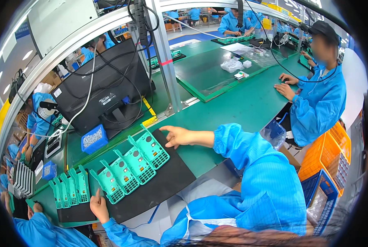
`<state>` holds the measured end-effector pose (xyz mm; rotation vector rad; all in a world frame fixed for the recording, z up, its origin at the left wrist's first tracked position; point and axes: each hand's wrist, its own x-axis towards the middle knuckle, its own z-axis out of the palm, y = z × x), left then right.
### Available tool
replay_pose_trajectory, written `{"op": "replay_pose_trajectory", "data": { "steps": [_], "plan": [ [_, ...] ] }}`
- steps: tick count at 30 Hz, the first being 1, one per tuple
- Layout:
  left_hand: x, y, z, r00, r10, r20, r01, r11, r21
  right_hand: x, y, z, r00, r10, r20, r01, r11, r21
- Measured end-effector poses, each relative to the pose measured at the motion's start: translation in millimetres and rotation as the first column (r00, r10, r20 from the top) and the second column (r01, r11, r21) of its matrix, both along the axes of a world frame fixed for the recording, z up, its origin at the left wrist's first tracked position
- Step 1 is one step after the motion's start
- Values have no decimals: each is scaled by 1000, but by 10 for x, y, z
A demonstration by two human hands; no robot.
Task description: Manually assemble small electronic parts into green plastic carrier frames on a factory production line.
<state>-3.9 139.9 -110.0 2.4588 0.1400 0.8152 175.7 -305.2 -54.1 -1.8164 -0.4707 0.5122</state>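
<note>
Several green plastic housings [138, 165], each with a grid at its lower end and a raised flap at the upper end, stand side by side on a black mat [167, 181]. My left hand [100, 207] is at the left end of this row, index finger stretched up beside the leftmost housing [110, 189]; I cannot tell if it touches. At the other end, my right hand [178, 136] reaches past the rightmost housing [152, 151] with index finger extended and fingers apart. Neither hand shows anything held.
A blue bin of small pale parts [94, 139] stands behind the row, near a black monitor [103, 92]. More green housings [70, 190] line up at left, by another person's sleeve [48, 232]. A metal post [167, 61] rises ahead. A seated co-worker [322, 90] is at right.
</note>
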Motion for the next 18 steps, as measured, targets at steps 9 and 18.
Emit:
{"op": "replay_pose_trajectory", "data": {
  "steps": [9, 18],
  "plan": [
    [-23, -43, 83, 999, -28, -16, 28, 999, 16, -69, -1966, 170, 918, -391, -64, 387, 920, -60],
    [51, -87, 43, 998, -53, -22, 53, 999, -5, 95, -4307, 306, 89, -649, 756, 995, 26, -95]
  ]
}}
